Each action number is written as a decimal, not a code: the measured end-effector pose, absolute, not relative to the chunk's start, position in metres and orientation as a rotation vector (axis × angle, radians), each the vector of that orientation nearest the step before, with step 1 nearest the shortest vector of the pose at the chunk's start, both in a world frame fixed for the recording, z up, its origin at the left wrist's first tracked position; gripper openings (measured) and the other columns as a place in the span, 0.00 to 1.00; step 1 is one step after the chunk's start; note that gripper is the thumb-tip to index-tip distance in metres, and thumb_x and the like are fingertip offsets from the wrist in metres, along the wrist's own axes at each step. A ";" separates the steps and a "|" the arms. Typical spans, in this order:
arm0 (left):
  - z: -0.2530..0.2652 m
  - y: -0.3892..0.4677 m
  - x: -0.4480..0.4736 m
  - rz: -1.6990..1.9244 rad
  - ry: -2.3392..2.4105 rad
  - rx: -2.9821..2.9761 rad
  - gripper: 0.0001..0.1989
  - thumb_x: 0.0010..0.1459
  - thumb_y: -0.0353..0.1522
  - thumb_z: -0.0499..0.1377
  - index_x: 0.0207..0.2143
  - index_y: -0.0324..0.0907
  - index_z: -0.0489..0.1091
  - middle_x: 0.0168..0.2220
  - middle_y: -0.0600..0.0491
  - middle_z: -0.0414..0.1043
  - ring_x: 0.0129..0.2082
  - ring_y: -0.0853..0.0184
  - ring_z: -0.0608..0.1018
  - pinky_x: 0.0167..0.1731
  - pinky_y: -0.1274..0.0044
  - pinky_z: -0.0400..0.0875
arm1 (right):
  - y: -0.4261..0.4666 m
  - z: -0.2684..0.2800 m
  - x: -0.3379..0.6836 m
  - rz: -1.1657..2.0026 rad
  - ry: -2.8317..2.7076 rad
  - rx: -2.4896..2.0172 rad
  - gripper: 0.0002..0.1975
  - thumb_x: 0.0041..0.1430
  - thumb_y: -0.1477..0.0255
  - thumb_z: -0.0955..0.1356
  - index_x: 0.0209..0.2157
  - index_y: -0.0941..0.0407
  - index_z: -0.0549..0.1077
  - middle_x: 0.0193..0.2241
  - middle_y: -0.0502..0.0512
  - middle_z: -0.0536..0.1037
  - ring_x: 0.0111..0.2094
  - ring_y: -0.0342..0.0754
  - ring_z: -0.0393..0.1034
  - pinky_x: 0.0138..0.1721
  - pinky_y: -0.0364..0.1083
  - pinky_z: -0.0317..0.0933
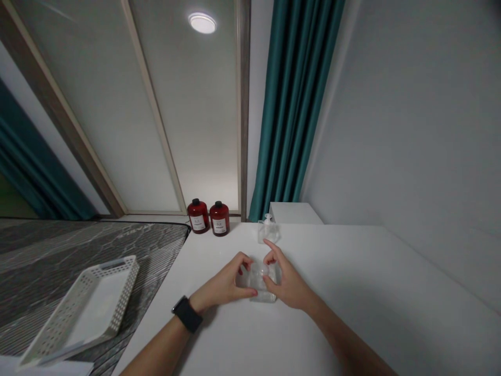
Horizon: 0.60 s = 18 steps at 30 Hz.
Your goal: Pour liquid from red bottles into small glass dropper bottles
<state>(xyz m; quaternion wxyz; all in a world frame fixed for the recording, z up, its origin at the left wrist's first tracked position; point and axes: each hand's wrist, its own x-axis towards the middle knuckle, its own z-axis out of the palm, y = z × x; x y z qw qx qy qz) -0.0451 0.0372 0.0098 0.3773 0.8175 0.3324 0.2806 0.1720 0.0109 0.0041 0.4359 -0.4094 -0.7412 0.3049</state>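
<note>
A clear, see-through bottle (266,297) is on the white table in front of me, partly hidden by my fingers. My left hand (230,282), with a dark watch on its wrist, curves around the left side of it, thumb low and fingertips near the top. From the right, my right hand (288,283) grips the same bottle with thumb and curled fingers, while its index finger points up and away. Whether the bottle carries a cap or a pump cannot be made out. Just behind my hands stands a second clear bottle (269,233) with a white pump top.
Two dark red bottles (198,223) with black caps and white labels are at the table's far left corner. A white perforated basket (125,297) lies lower left on a grey striped surface (156,243). Behind the white table (332,303) are a white box (295,213) and a teal curtain (295,115).
</note>
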 end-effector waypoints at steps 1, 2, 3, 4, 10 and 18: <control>0.010 0.037 -0.045 0.707 0.856 2.083 0.23 0.50 0.34 0.68 0.47 0.42 0.64 0.44 0.50 0.68 0.42 0.62 0.71 0.45 0.70 0.68 | 0.010 0.005 0.171 0.771 -1.850 -1.008 0.40 0.54 0.79 0.66 0.66 0.52 0.49 0.40 0.53 0.69 0.43 0.50 0.66 0.55 0.54 0.58; 0.010 0.037 -0.045 0.701 0.856 2.077 0.23 0.50 0.35 0.68 0.47 0.42 0.64 0.44 0.50 0.68 0.42 0.62 0.71 0.45 0.70 0.68 | 0.009 0.005 0.170 0.789 -1.854 -1.000 0.40 0.53 0.79 0.66 0.66 0.52 0.49 0.41 0.53 0.70 0.44 0.51 0.66 0.55 0.54 0.57; 0.010 0.037 -0.045 0.698 0.854 2.073 0.23 0.51 0.35 0.68 0.47 0.42 0.64 0.45 0.50 0.68 0.42 0.62 0.71 0.45 0.70 0.68 | 0.008 0.005 0.169 0.810 -1.855 -0.997 0.40 0.53 0.79 0.66 0.66 0.53 0.49 0.41 0.53 0.71 0.45 0.51 0.67 0.56 0.54 0.57; 0.010 0.037 -0.045 0.697 0.847 2.071 0.24 0.51 0.35 0.68 0.48 0.42 0.64 0.45 0.50 0.68 0.43 0.62 0.71 0.45 0.70 0.68 | 0.008 0.005 0.168 0.826 -1.848 -1.002 0.41 0.53 0.78 0.66 0.66 0.53 0.49 0.42 0.54 0.71 0.46 0.51 0.67 0.56 0.55 0.56; 0.014 0.035 -0.045 0.685 0.869 2.058 0.24 0.50 0.34 0.68 0.47 0.42 0.64 0.45 0.50 0.68 0.44 0.60 0.71 0.47 0.68 0.67 | 0.013 0.001 0.168 0.786 -1.777 -1.163 0.40 0.51 0.75 0.70 0.65 0.51 0.55 0.40 0.51 0.66 0.44 0.50 0.65 0.55 0.53 0.58; 0.012 0.035 -0.044 0.693 0.856 2.052 0.24 0.49 0.32 0.68 0.47 0.42 0.64 0.46 0.50 0.68 0.45 0.60 0.70 0.48 0.68 0.67 | 0.010 0.009 0.175 0.791 -1.895 -1.033 0.43 0.49 0.82 0.66 0.66 0.52 0.50 0.44 0.53 0.69 0.46 0.50 0.67 0.56 0.52 0.57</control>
